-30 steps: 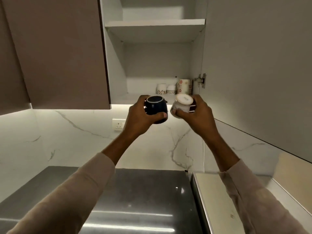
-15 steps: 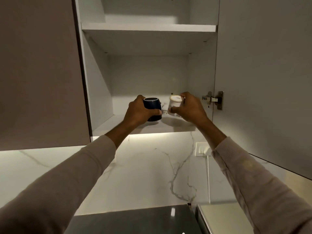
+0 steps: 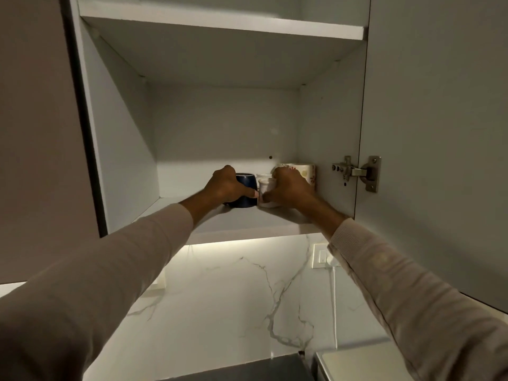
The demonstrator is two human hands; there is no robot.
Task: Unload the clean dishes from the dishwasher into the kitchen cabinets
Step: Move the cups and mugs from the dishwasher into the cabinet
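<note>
Seen from the head, looking up into an open wall cabinet [image 3: 121, 149]. Two arms in pale sleeves reach to its lower shelf [image 3: 242, 220].

The left hand [image 3: 224, 185] grips a dark blue mug [image 3: 245, 188], fingers and thumb curled round its side. The right hand [image 3: 290, 188] grips a white cup [image 3: 266, 189] in the same way. Both vessels stand upright, side by side and almost touching, with their bases at the shelf surface near its front. I cannot tell whether they are fully set down.

The mug and cup lie ahead of the palms, towards the back of the cabinet, so letting go probably means opening the fingers and drawing both hands straight back towards the body. Both hands are equally close to their loads.

Behind the white cup, to the right, stands a floral mug [image 3: 306, 171], and just behind it a small pale cup [image 3: 263, 176], so the white cup has little room to go deeper. The shelf behind the blue mug looks free. The open door [image 3: 439, 133] hangs on the right, well apart from the right hand.
</note>
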